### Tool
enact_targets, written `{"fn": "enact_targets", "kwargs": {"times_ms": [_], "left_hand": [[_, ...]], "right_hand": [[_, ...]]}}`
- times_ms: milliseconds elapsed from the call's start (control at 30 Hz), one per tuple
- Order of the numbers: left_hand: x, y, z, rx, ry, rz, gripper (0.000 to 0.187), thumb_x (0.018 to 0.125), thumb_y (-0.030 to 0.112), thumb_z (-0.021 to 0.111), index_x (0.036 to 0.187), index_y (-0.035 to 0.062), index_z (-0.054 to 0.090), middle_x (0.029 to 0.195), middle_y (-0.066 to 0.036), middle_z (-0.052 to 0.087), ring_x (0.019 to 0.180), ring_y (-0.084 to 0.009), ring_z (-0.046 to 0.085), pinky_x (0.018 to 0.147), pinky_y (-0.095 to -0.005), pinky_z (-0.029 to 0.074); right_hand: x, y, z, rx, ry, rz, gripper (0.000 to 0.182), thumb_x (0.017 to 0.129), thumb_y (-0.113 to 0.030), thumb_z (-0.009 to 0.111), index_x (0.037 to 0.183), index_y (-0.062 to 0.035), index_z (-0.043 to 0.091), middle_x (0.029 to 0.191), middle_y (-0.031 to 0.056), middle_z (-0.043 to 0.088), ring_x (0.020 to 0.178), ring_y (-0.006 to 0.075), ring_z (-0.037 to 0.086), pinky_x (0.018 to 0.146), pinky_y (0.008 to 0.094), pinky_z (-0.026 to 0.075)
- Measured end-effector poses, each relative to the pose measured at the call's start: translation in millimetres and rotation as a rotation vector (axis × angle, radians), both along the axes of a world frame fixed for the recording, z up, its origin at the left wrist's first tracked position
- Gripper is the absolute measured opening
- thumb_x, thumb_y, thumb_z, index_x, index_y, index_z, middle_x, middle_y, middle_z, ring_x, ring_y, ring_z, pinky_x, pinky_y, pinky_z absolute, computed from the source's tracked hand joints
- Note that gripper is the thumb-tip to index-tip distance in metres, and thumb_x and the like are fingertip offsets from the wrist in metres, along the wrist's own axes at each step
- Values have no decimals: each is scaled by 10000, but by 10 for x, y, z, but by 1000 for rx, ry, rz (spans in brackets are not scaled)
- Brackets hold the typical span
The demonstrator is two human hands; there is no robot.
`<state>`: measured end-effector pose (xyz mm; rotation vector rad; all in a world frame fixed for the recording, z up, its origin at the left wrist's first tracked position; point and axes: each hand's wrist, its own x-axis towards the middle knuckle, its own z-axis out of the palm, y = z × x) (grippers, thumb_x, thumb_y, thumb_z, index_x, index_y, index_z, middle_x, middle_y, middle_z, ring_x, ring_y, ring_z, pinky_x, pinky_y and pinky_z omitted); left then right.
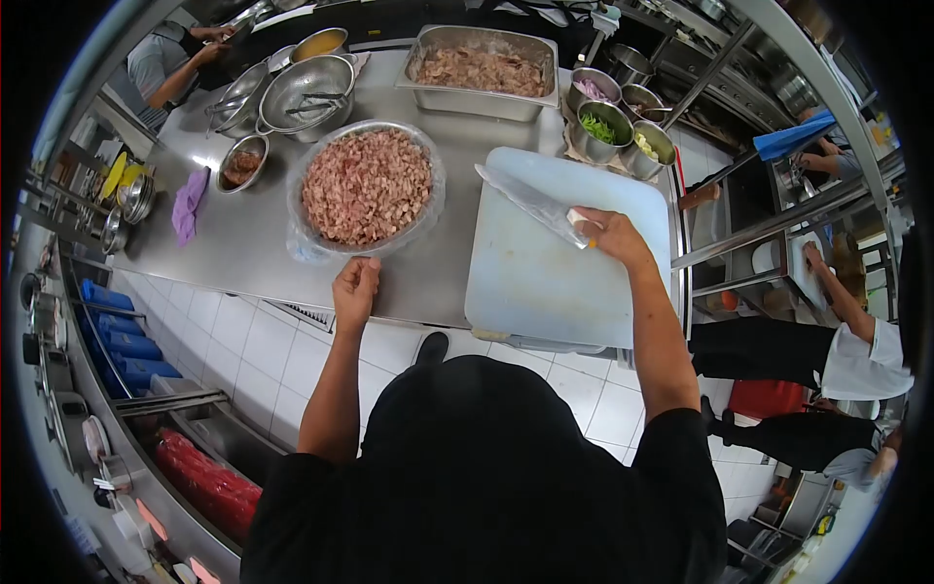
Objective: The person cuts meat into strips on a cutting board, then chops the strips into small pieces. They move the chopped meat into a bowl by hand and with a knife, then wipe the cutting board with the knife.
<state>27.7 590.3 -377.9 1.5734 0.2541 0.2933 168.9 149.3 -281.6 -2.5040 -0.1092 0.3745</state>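
My right hand [611, 234] is closed round the pale handle of a large kitchen knife [530, 206]. Its broad blade lies over the white cutting board [545, 292], tip toward the board's upper left corner. My left hand [356, 284] is curled into a loose fist at the front edge of the steel table, with no object showing in it. Just beyond it stands a wide bowl lined with clear plastic [438, 200], heaped with chopped pinkish meat [368, 185]. The plastic hangs over the rim close to my left fingers.
Behind the board stand a deep steel pan [477, 99] of meat and small pots with chopped greens [597, 128] and purple onion [592, 90]. Left are a colander [306, 94], a small bowl [242, 164] and a purple cloth [190, 204]. People stand at right [866, 360] and far left.
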Motion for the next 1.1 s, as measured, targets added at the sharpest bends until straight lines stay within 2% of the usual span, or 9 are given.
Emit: {"fn": "enact_targets", "kwargs": {"times_ms": [133,167,333,467,500,700,800,1000,1100], "left_hand": [[-5,7,-18,-6,5,14,269,979,301,657,867,57,640,682,65,534,587,-22,454,540,-191,361],[4,-3,-9,1,10,19,268,979,302,657,871,57,642,683,65,535,587,-22,453,542,-191,363],[-5,-21,55,44,57,10,269,975,313,661,885,60,649,683,69,534,586,-23,454,544,-191,369],[-1,-29,98,37,68,18,273,973,316,664,880,60,646,684,68,535,584,-21,452,538,-191,364],[18,-17,102,55,73,13,287,971,342,662,891,66,649,683,65,536,574,-19,452,516,-188,352],[0,-18,62,35,54,11,293,968,357,661,905,72,649,678,61,536,563,-16,454,486,-186,338],[-2,-24,107,21,88,25,263,966,308,674,886,59,643,680,68,531,589,-21,453,532,-193,354],[17,-4,32,49,51,0,301,964,377,659,917,80,651,672,57,542,544,-12,459,464,-179,344],[26,0,64,53,76,10,296,964,370,658,913,78,648,672,56,544,546,-13,461,466,-180,347]], "right_hand": [[-126,-327,11,42,177,27,430,905,-360,696,1282,-154,684,800,89,698,544,151,560,573,317,482],[-188,-374,20,85,166,1,414,914,-358,688,1280,-166,690,724,36,649,444,98,416,464,293,394],[-60,-292,-128,155,16,-133,427,923,-372,675,1289,-154,678,775,60,674,509,125,489,554,307,464],[-184,75,102,51,157,0,425,932,-385,655,1299,-171,670,802,70,683,552,142,527,618,311,498],[-166,31,-30,47,74,98,410,938,-383,638,1299,-191,672,787,65,672,548,148,527,611,307,497],[-92,81,67,47,166,-93,404,925,-379,666,1291,-209,680,816,70,700,535,149,511,586,303,487],[-222,-31,-79,70,50,133,415,914,-388,680,1289,-211,682,826,83,709,528,147,487,575,304,481],[-215,-41,97,64,198,-119,440,897,-394,705,1293,-203,680,866,102,724,518,142,478,563,305,476],[-307,-71,66,9,134,63,437,904,-391,693,1292,-190,682,782,56,673,511,133,476,534,298,460]]}}
